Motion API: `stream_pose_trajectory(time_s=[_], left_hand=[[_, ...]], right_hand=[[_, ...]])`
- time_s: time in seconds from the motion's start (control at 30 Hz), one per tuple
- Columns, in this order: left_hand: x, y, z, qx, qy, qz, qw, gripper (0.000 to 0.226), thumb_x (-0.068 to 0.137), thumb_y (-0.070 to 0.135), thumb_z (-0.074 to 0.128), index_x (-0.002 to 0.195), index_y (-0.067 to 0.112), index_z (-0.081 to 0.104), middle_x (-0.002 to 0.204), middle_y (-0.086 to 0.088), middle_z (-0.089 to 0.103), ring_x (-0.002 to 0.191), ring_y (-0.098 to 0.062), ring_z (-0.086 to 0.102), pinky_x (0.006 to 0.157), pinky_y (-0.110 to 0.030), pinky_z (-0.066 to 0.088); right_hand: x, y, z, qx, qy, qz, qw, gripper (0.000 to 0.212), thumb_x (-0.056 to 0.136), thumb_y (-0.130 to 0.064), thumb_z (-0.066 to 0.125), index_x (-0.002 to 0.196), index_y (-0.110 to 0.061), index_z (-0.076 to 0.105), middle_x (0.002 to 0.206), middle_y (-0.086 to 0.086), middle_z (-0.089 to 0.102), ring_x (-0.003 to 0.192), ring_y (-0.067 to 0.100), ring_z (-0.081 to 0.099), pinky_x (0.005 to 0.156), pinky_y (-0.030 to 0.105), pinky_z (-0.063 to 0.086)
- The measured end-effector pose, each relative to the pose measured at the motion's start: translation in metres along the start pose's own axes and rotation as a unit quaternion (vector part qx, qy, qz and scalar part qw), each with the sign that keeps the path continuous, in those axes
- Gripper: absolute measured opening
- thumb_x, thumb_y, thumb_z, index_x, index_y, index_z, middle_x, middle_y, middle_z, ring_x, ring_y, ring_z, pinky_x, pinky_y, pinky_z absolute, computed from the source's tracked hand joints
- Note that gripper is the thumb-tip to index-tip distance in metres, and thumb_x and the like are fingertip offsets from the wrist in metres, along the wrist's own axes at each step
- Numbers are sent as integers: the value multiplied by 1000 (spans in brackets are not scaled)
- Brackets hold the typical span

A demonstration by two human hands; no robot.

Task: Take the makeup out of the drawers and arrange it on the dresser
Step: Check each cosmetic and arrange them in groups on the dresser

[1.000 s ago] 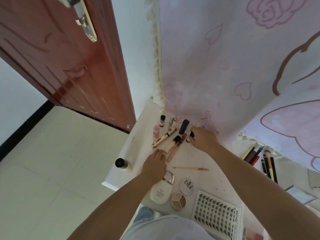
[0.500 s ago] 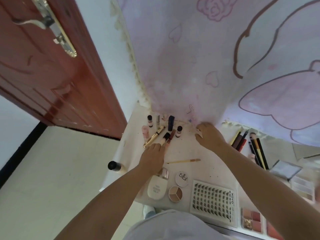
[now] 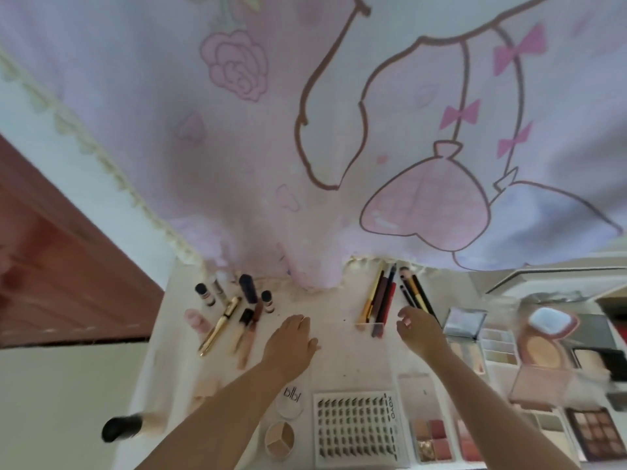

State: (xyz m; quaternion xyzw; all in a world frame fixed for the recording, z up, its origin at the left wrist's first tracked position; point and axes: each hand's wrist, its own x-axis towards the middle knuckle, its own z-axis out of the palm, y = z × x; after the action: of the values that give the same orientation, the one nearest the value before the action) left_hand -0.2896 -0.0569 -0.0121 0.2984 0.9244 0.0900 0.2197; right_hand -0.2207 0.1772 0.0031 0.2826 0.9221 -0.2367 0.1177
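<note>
Makeup lies spread over the white dresser top (image 3: 342, 354). My left hand (image 3: 291, 344) rests flat near the middle, fingers together, holding nothing. My right hand (image 3: 419, 329) hovers to the right with fingers loosely curled and empty, just below a row of pencils and brushes (image 3: 390, 300). Left of my left hand lie a gold tube (image 3: 220, 325), lip glosses (image 3: 249, 330) and small upright bottles (image 3: 266, 300). In front sit a false-lash card (image 3: 354, 429), a round white compact (image 3: 290, 400) and a three-shade pot (image 3: 279, 437).
Palettes and an open pink blush compact (image 3: 539, 354) crowd the right side. A black-capped bottle (image 3: 132, 425) lies at the front left edge. A pink cartoon cloth (image 3: 339, 130) hangs behind the dresser. A red-brown door (image 3: 51, 266) stands to the left.
The view swung right, bringing the right-side palettes into sight. My right hand moved from the small bottles at the back rightwards towards the pencils; my left hand shifted right to the dresser's middle.
</note>
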Motion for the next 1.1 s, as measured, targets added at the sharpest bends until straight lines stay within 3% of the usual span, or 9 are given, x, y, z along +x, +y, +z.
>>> stream_pose_trajectory(time_s=[0.2,0.33,0.43,0.57,0.7,0.8,0.9,1.0,1.1], left_hand=[[16,-3,1,46,-3,-21,999,47,100,28,20,140,5,19,148,-8,22,138,-13,17,111,-24,18],[22,0,-2,119,-70,11,990,52,100,30,18,142,-1,15,152,-15,9,142,-24,6,116,-32,5],[25,1,-2,78,-78,1,994,54,100,28,17,144,2,-2,155,-10,0,143,-20,1,115,-27,6],[27,3,-1,53,-103,4,993,52,101,25,16,144,5,-3,155,-8,-3,143,-18,-3,114,-24,3],[28,4,-2,59,-117,3,991,52,101,25,16,144,4,-2,155,-9,-6,143,-18,-6,113,-23,-1],[28,5,-4,53,-128,5,990,52,101,27,16,144,4,-3,155,-8,-7,143,-18,-6,113,-22,-3],[28,5,-8,21,-129,1,991,54,100,29,19,144,6,-2,155,-6,-5,143,-16,-3,113,-21,0],[27,11,-19,-17,-97,21,995,53,100,29,22,145,9,4,155,-4,4,143,-14,5,111,-19,5],[24,20,-37,-97,-57,44,993,51,99,31,27,144,12,13,151,-3,20,137,-14,24,105,-18,18]], right_hand=[[17,-4,0,29,-22,23,999,28,91,-16,45,116,-8,55,114,8,63,109,20,55,87,22,40],[31,-13,1,61,-3,42,997,25,90,-14,47,111,-3,57,110,11,64,102,23,59,83,25,44],[40,-18,5,55,-16,49,997,22,90,-9,44,104,0,57,102,13,65,97,27,61,73,27,45],[51,-17,12,102,-16,98,990,9,86,-7,49,77,-8,49,73,5,55,78,25,60,47,16,32],[55,-17,12,154,-1,139,978,12,82,-3,53,86,-10,44,72,5,53,60,15,50,46,19,36],[57,-14,10,178,1,153,972,20,79,-7,60,74,-11,41,57,0,42,49,10,41,43,18,31],[57,-14,-3,227,18,148,962,17,79,-11,60,70,-10,46,59,2,46,51,13,43,46,18,33],[49,-18,-26,380,40,141,913,11,80,-2,55,72,-6,49,57,4,53,49,16,50,42,19,39],[29,-28,-46,544,-28,94,833,22,79,11,51,65,-5,48,53,9,61,48,17,62,38,15,45]])
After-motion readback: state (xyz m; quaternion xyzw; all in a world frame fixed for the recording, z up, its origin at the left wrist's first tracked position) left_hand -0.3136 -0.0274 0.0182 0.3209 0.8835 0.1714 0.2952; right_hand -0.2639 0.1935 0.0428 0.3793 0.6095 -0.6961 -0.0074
